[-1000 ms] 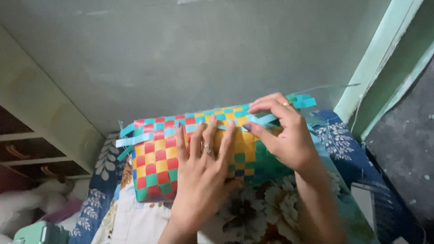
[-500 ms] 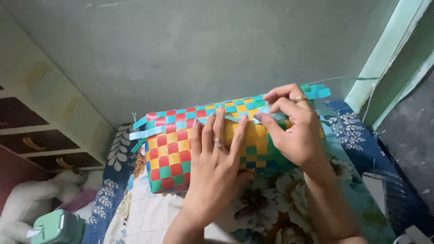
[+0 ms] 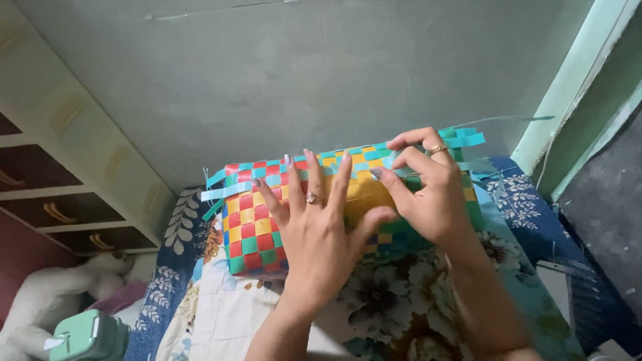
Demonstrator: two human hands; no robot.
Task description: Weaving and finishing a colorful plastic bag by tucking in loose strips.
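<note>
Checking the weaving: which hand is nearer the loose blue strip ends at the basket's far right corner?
Right hand: its fingers pinch beside those strip ends. Left hand lies flat mid-basket.

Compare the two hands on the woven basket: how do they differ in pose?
The left hand lies flat with fingers spread on the side of the woven basket; the right hand is curled, pinching a light blue strip at the top edge. The left hand sits lower, the right hand higher. Both wear a ring and touch the basket.
</note>
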